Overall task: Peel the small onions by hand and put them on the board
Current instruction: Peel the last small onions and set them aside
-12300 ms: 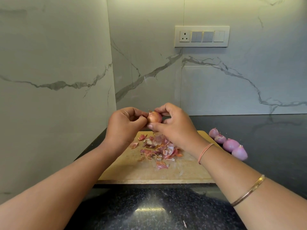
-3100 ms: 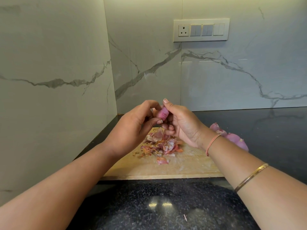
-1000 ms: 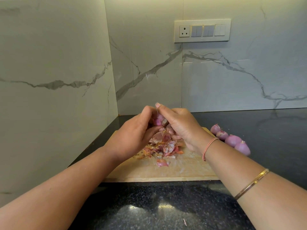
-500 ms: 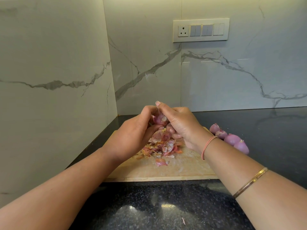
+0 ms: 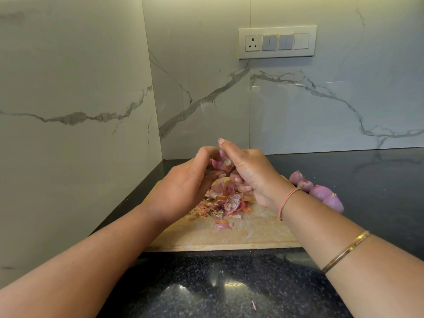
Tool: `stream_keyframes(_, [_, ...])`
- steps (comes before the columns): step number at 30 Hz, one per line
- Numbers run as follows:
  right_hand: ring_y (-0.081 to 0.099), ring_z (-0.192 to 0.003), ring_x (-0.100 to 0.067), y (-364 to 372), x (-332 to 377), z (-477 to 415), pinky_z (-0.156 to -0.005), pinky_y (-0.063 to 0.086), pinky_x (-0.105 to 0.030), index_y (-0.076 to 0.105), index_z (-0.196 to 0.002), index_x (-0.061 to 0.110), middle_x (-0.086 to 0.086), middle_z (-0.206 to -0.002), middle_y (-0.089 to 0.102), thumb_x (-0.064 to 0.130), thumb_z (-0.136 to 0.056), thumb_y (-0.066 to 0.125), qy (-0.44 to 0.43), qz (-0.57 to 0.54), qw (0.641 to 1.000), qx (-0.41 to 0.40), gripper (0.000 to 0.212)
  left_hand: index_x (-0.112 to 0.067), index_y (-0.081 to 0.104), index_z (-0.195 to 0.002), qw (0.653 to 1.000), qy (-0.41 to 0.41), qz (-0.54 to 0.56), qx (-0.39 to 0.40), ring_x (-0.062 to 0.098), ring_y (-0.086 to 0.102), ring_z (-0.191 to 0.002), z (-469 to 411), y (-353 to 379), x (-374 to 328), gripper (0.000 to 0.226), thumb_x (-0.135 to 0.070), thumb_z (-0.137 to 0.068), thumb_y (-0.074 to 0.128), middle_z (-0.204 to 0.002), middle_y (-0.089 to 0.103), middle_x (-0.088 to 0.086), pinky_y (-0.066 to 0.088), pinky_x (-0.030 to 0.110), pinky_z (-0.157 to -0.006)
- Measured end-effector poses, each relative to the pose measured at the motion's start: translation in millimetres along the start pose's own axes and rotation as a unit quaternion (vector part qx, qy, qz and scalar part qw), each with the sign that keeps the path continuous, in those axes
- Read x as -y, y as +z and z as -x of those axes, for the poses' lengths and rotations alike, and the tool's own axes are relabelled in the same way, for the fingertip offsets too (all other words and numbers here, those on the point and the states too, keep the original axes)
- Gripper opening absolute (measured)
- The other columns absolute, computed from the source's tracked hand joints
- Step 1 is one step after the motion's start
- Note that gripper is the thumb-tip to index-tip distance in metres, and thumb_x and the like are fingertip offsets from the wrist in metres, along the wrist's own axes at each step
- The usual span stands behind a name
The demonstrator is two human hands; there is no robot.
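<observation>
A small pink onion (image 5: pixel 222 162) is held above the wooden board (image 5: pixel 252 235) between both hands. My right hand (image 5: pixel 251 173) grips it from the right with the thumb raised over its top. My left hand (image 5: pixel 183 187) pinches its left side, where a flap of skin sticks out. A pile of reddish peels (image 5: pixel 223 201) lies on the board beneath the hands. Several peeled onions (image 5: pixel 319 191) lie in a row on the black counter just right of the board, partly hidden by my right wrist.
Marble walls meet in a corner behind the board, and the left wall stands close to my left arm. A switch panel (image 5: pixel 277 42) is on the back wall. The black counter (image 5: pixel 367 175) stretches right of the onions and in front of the board.
Over twelve seconds the onion lost its brown skin and shows pink. In the last second the hands stayed together above the peels, barely moving, with fingers working at the skin.
</observation>
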State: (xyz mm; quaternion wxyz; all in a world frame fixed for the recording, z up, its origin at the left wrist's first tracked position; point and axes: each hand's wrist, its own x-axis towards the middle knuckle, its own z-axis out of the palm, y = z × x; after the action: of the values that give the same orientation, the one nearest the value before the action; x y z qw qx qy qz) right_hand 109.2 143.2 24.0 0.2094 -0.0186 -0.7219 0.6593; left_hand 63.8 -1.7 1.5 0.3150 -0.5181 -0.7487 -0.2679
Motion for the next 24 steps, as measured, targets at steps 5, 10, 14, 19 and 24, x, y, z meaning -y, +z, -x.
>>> stream_keyframes(5, [0.032, -0.031, -0.005, -1, 0, -2, -0.034, 0.019, -0.014, 0.059, -0.08, 0.011, -0.001, -0.05, 0.043, 0.048, -0.09, 0.055, 0.018, -0.032, 0.999, 0.008, 0.039, -0.028, 0.037, -0.101, 1.0, -0.017, -0.003, -0.025, 0.005, 0.056, -0.075, -1, 2, 3, 0.016, -0.041, -0.092, 0.036, -0.09, 0.054, -0.013, 0.051, 0.026, -0.061])
stream_keyframes(10, [0.042, -0.043, -0.01, 1, -3, -5, -0.04, 0.033, -0.019, 0.06, -0.085, 0.007, -0.009, -0.06, 0.058, 0.042, -0.089, 0.06, 0.019, -0.081, 0.996, 0.025, 0.035, -0.03, 0.048, -0.089, 0.985, -0.122, 0.08, -0.091, 0.004, 0.058, -0.079, -7, 0, 7, 0.019, -0.043, -0.082, 0.059, -0.09, 0.055, -0.016, 0.049, 0.017, -0.058])
stream_keyframes(14, [0.049, -0.052, -0.014, 4, -5, -4, -0.049, 0.043, -0.025, 0.052, -0.095, 0.008, -0.01, -0.071, 0.059, 0.032, -0.092, 0.059, 0.011, -0.11, 0.992, 0.068, 0.024, -0.029, 0.054, -0.086, 0.952, -0.187, 0.211, -0.122, 0.0, 0.064, -0.078, -9, -1, 5, 0.022, -0.032, -0.074, 0.072, -0.089, 0.064, -0.008, 0.052, 0.021, -0.054])
stream_keyframes(19, [0.054, -0.058, -0.015, 4, -5, -4, -0.053, 0.047, -0.026, 0.052, -0.087, 0.011, -0.014, -0.082, 0.059, 0.025, -0.093, 0.058, 0.007, -0.133, 0.987, 0.087, 0.016, -0.028, 0.056, -0.085, 0.928, -0.223, 0.266, -0.135, 0.003, 0.067, -0.081, -10, 3, 11, 0.022, -0.017, -0.077, 0.073, -0.089, 0.067, -0.007, 0.05, 0.018, -0.067])
stream_keyframes(24, [0.055, -0.061, -0.014, 3, -5, -4, -0.055, 0.05, -0.024, 0.055, -0.094, 0.008, -0.013, -0.08, 0.06, 0.014, -0.09, 0.062, -0.004, -0.162, 0.981, 0.105, 0.01, -0.024, 0.059, -0.082, 0.919, -0.235, 0.286, -0.137, 0.002, 0.067, -0.076, -10, 5, 8, 0.015, -0.014, -0.08, 0.07, -0.087, 0.069, -0.002, 0.048, 0.013, -0.063])
